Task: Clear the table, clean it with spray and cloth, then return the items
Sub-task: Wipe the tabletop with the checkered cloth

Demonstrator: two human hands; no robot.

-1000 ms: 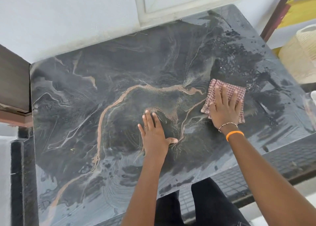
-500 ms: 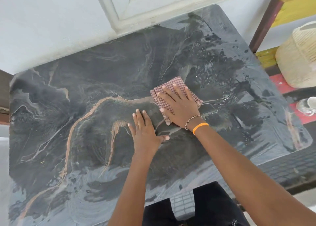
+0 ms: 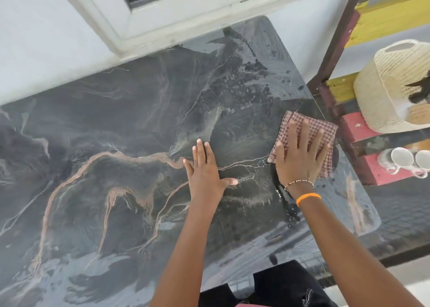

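Table (image 3: 116,167): dark marbled top with tan veins, wet streaks and droplets, most toward the far right corner and along the near edge. Far edge runs along a white wall under a window frame (image 3: 162,25). Most of the top, from the left edge to the middle, is bare.

Shelf rack (image 3: 337,51), brown upright with yellow and red boards, stands just beyond the right edge. Woven basket (image 3: 391,90) sits on it; contents cannot be made out. Two white cups (image 3: 402,159) lie on the red board below, mouths toward the camera; nothing visible inside.

Cloth (image 3: 304,125), red-and-white check, folded, lies flat at the right edge of the table, its right side at or slightly over that edge.

Right hand (image 3: 300,155) lies palm-down on the cloth, fingers straight and spread, pressing it to the top. Wrist carries a bead bracelet (image 3: 299,183) and an orange band (image 3: 308,198).

Left hand (image 3: 206,167) lies flat on the bare top near the middle, fingers straight and together, thumb out to the right. A clear gap separates the two hands.
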